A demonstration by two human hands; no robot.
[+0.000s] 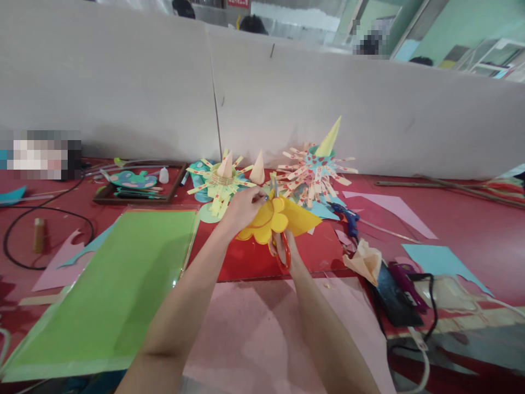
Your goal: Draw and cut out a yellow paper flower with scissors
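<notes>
Yellow paper (301,214) with a scalloped, petal-like edge is held up in front of me over the table. My left hand (251,203) pinches its upper left side with closed fingers. In my right hand (283,246) are red-handled scissors (284,260), their loops around my fingers. The blades point away from me and reach the paper's upper edge near my left hand. Part of the scissors is hidden behind the yellow paper. Just beyond stands a yellow paper piece (225,183) with outspread strips and a pale cone.
A tray (139,200) of tools and a green sheet pack (131,262) lie at the left. At the back right is a paper piece (320,164) with patterned strips. A blue glue gun (348,218), a dark phone (397,298) and cables lie to the right.
</notes>
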